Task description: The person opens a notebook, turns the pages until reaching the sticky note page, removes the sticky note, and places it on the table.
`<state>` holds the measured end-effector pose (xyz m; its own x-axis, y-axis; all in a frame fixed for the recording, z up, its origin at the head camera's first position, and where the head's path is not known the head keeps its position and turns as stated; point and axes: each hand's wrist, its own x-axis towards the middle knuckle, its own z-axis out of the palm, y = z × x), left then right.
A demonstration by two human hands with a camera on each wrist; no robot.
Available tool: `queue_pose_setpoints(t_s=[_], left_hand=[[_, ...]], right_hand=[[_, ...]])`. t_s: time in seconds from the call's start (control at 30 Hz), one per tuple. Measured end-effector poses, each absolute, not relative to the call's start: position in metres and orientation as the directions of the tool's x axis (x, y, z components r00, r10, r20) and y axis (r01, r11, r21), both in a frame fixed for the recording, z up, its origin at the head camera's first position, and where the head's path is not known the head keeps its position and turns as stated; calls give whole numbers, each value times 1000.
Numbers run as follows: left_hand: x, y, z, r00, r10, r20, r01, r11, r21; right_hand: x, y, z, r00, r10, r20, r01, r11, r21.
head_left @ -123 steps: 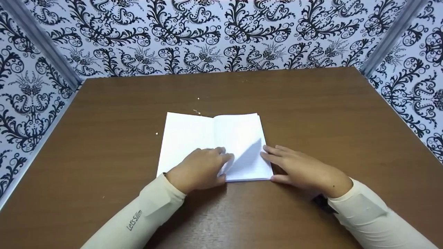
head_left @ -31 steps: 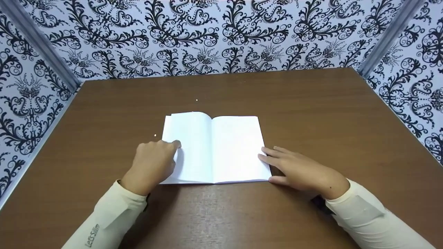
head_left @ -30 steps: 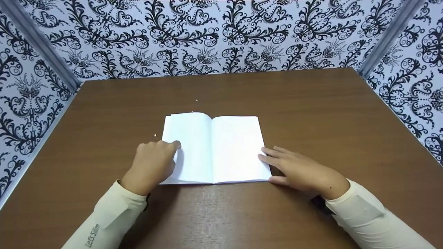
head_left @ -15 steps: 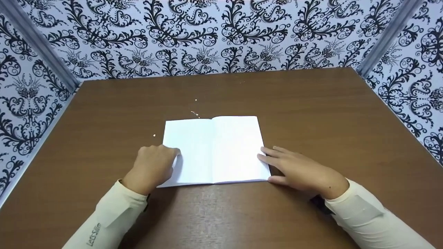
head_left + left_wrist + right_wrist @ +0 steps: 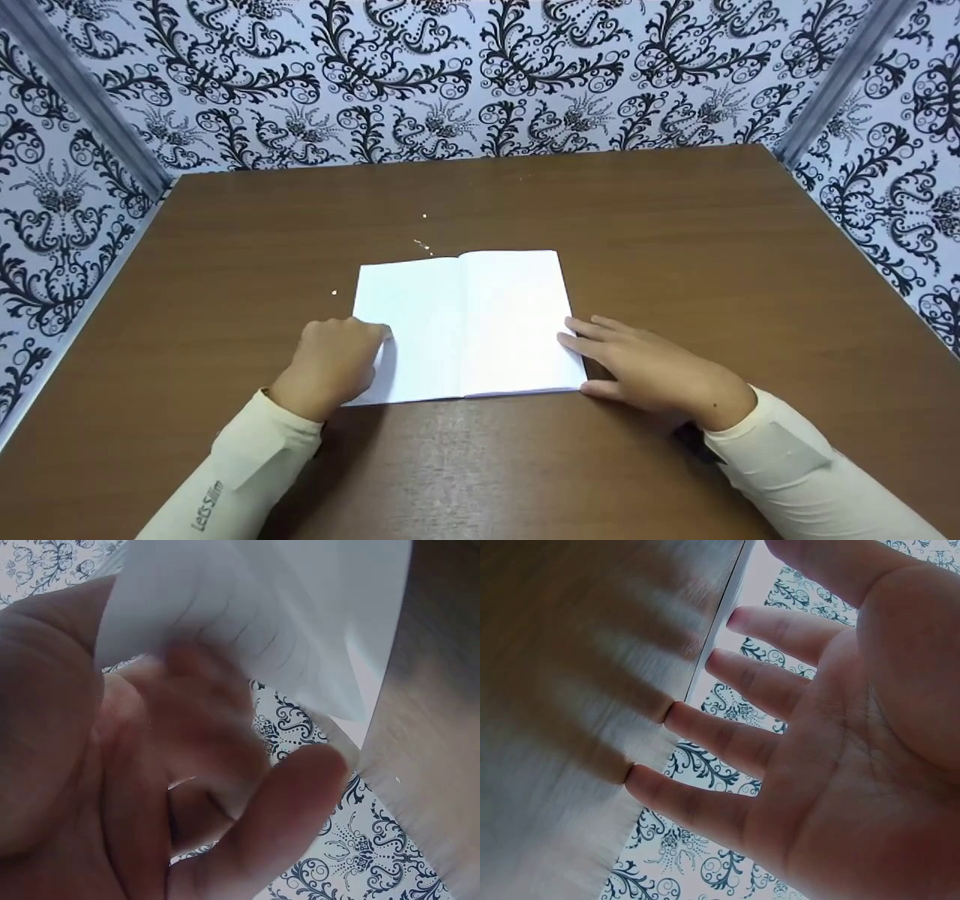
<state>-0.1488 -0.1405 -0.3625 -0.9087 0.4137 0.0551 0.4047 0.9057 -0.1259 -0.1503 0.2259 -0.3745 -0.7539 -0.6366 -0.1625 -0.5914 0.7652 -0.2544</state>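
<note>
L hand [image 5: 330,367] shifted left, grips notebk [image 5: 514,322] @ L edge.

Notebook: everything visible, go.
Thin-looking open notebook with white, paper-looking pages, meeting at a central fold. Pages look blank from the head view; the left-wrist view shows faint parallel lines. It lies on the brown table, before the person. The left hand holds the left side near its outer edge; the right hand's fingertips are at the right edge. Cover hidden.
</note>
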Motion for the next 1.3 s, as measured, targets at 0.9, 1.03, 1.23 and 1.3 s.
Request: queue_pose_setpoints(t_s=[0.9,1.03,1.23,1.3], left_hand=[[-150,-112,-377,-875,462,147,449,886,-115],[-152,-101,-377,-870,477,123,471,879,-77],[-154,-81,-377,-859,504,92,499,863,-77],[-154,-74,-376,-853,514,85,507,857,-95]], right_hand=[[-151,225,-376,-759,-629,-169,-584,772,-251],[-152,225,-377,-768,-615,-176,-568,783,-254],[-151,224,-376,-769,-615,-175,-568,783,-252],[-150,225,-375,-767,-618,-171,-572,780,-253]])
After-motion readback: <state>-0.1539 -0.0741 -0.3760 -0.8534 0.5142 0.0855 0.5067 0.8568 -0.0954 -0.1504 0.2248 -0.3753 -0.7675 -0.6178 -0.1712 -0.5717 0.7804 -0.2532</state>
